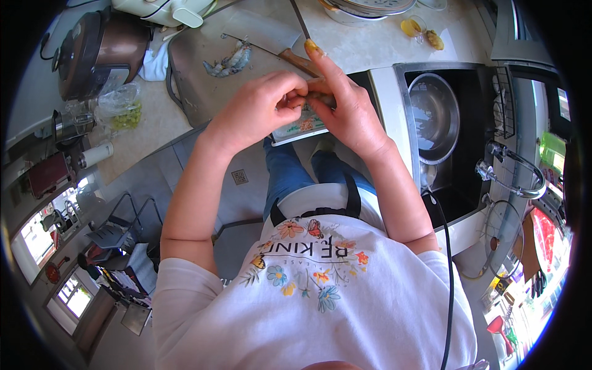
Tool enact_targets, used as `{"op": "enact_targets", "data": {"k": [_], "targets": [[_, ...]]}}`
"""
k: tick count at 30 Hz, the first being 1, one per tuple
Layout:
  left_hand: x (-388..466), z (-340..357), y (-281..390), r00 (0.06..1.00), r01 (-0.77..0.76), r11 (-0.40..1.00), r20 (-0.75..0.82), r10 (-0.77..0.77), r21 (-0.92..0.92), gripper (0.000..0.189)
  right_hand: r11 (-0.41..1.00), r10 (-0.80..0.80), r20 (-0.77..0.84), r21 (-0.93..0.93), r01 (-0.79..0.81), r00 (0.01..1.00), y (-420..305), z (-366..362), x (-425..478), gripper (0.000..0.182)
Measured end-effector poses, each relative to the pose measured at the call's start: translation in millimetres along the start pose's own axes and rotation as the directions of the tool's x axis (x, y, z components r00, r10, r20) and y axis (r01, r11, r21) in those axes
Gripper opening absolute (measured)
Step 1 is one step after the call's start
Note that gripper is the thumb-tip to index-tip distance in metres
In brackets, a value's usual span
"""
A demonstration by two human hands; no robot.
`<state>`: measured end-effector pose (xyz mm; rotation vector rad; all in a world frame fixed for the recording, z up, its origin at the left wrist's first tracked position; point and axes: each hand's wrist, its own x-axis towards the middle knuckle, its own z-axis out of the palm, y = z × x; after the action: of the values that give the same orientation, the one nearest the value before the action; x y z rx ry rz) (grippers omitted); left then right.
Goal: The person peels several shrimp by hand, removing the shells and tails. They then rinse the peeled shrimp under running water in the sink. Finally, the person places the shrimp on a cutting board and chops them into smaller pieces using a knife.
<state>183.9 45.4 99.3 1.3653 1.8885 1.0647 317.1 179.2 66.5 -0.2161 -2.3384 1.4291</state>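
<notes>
My left hand (263,108) and my right hand (344,104) meet in front of me, fingers pinched around a small greyish piece (325,99), seemingly a raw shrimp, mostly hidden by the fingers. One finger of the right hand points away, its tip yellow-brown. Beneath the hands is a white-edged container (296,138) with orange-pink bits, perhaps shrimp shells. Raw grey shrimps (230,62) lie in a heap on the cutting board (189,83), left of the hands. Beyond the hands rests a cleaver (266,32) with a wooden handle.
On the right, a metal bowl (434,118) sits in the dark sink (467,180) beside a faucet (522,187). Stacked dishes (356,11) and a ginger piece (434,40) stand behind. At left are a brown cooker (113,41), bagged green produce (125,115) and a white bottle (97,153).
</notes>
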Motion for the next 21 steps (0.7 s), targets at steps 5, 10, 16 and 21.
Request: {"op": "enact_targets", "data": {"k": [5, 10, 16, 21], "targets": [[0.3, -2.0, 1.8, 0.999, 0.03, 1.0, 0.023, -0.029, -0.009, 0.017, 0.998, 0.036, -0.004, 0.048, -0.036, 0.999, 0.4, 0.2, -1.8, 0.083], [-1.4, 2.4, 1.7, 0.999, 0.046, 0.995, -0.017, -0.048, -0.092, 0.018, 0.993, 0.063, -0.009, 0.099, -0.062, 0.998, 0.6, 0.2, -3.7, 0.083], [-1.9, -0.1, 0.6, 0.999, -0.031, 0.999, 0.022, 0.03, 0.039, 0.018, 0.995, 0.058, 0.006, 0.076, -0.058, 0.998, -4.1, -0.3, -4.2, 0.082], [-4.4, -2.1, 0.7, 1.0, -0.019, 0.999, 0.008, 0.019, -0.028, 0.018, 0.986, 0.102, 0.017, 0.133, -0.103, 0.995, -5.9, 0.2, -4.2, 0.08]]}}
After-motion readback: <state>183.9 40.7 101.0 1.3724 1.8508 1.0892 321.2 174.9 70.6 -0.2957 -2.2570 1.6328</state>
